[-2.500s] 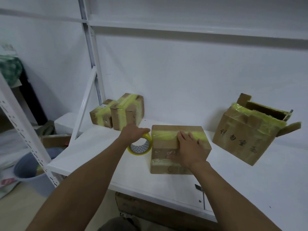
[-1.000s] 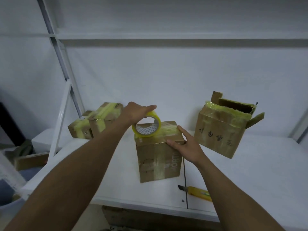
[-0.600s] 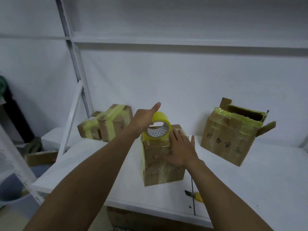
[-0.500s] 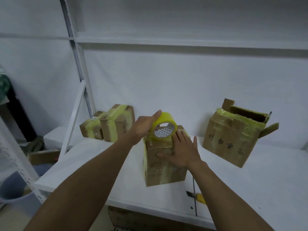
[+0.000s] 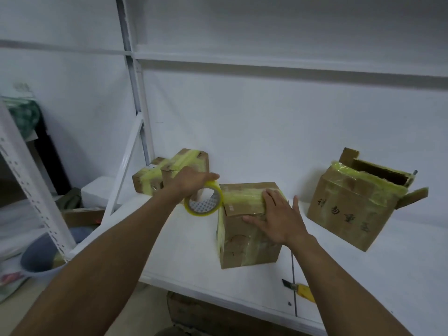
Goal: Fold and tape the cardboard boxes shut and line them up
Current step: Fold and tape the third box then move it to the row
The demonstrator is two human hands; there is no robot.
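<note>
Front edge of the shelf (image 5: 388,275), right of centre: yellow utility knife (image 5: 301,288), partly hidden behind the right forearm. Off the shelf's left end, lower down: blue-grey bucket (image 5: 38,258).

Mid-shelf, a bit back from the front edge: middle box (image 5: 247,246), upright, flaps closed, yellowish tape down its left front corner and across the top.

Right hand (image 5: 276,219) lies flat on that box at its top front edge. Fingers (image 5: 271,197) are straight and spread, pressing the tape strip (image 5: 242,196) onto the top; thumb lies on the front face. Nothing is gripped.

Left hand (image 5: 191,183) is just off the box's top left corner, fingers curled over the rim of the tape roll (image 5: 203,202) and gripping it. The roll hangs in the air, clear of the shelf. The strip runs from the roll straight across the box top to under the right hand.

Right end, toward the back edge: open box (image 5: 349,214), flaps up, ragged yellow tape round its rim, handwriting on the front face.

Back left corner, by the rack upright: smaller taped box (image 5: 146,181) and taller taped box (image 5: 194,158), touching side by side, both closed.
</note>
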